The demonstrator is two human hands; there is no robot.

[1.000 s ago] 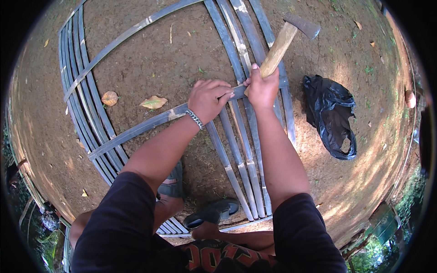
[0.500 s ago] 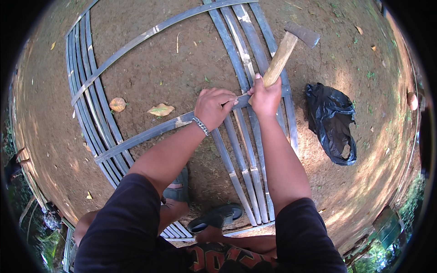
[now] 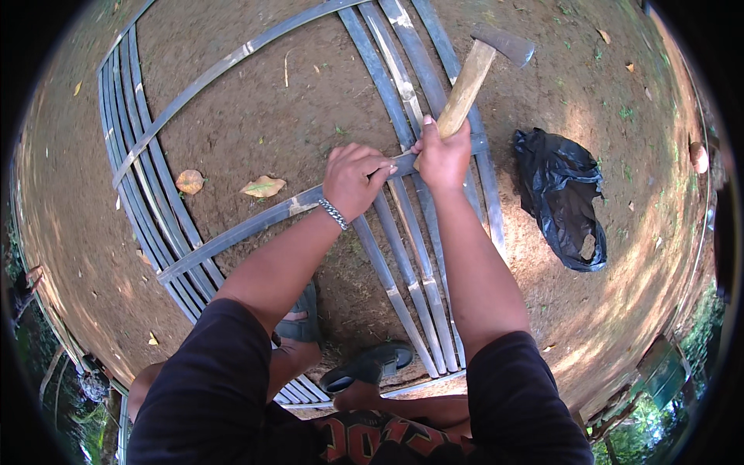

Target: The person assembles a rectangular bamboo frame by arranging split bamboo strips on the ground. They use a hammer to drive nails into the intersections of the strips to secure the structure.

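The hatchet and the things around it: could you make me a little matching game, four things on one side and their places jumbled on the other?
Things:
1. Hatchet
2. Black plastic bag
3. Silver bracelet
4. Left hand

Places:
A. Around the left wrist
B. Lying to the right of the slats
C. At the dark crosswise strip, holding no handle
D. Gripped by its handle in the right hand

Pairs: 1-D, 2-B, 3-A, 4-C

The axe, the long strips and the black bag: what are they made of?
The axe's handle looks like plain wood, tan and streaky; its dark, dull head is probably steel or iron. The long strips seem split bamboo, weathered grey, with pale joint-like bands. The black bag is likely thin plastic: shiny and crinkled.
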